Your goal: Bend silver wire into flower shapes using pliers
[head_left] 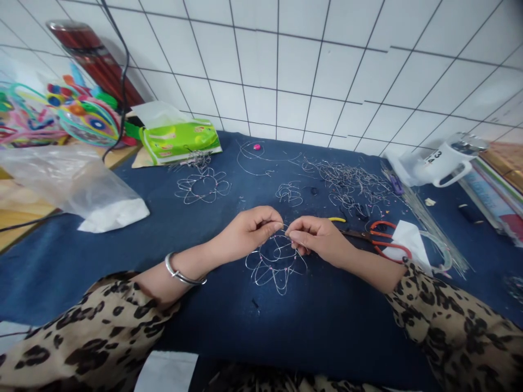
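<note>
Fingertips of the left hand (247,231) and right hand (321,239) pinch the top edge of one beaded wire flower (278,269) over dark blue cloth (327,326). Beyond: a second wire flower (204,196), one pair of scissors (372,238), one white mug (435,166), contents hidden, one green tissue pack (180,142), tissue protruding.

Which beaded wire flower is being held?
The wire flower nearest the wearer, pinched by the left hand and right hand; the other wire flower lies untouched near the tissue pack.
</note>
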A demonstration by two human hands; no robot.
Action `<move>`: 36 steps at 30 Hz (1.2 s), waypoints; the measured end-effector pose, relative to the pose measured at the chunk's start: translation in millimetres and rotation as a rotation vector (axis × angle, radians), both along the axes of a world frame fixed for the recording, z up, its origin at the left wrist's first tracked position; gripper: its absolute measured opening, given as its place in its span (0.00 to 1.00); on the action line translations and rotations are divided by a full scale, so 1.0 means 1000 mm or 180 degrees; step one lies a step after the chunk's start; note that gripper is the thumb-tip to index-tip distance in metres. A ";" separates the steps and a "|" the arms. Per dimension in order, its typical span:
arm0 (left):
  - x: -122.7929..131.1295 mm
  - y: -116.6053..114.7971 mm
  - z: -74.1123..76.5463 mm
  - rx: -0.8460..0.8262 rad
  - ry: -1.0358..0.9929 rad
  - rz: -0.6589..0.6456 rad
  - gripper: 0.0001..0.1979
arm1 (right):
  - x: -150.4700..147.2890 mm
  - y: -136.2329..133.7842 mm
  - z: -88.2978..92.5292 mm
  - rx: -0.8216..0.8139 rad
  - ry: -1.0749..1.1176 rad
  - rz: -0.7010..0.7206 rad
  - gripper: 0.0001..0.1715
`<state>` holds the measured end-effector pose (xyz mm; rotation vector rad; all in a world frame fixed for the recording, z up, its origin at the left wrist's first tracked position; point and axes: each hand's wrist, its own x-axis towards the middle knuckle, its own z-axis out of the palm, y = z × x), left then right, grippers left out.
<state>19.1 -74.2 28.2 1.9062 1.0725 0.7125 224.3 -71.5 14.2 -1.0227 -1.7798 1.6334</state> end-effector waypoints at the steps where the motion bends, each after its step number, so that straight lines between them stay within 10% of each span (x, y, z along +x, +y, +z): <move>1: 0.000 0.000 0.000 0.0020 0.0006 -0.0002 0.08 | -0.001 0.000 0.001 0.0008 -0.0004 -0.0007 0.09; 36: -0.012 0.009 -0.006 -0.0859 -0.0098 -0.0660 0.13 | 0.004 0.002 -0.010 -0.0815 0.0631 0.0017 0.08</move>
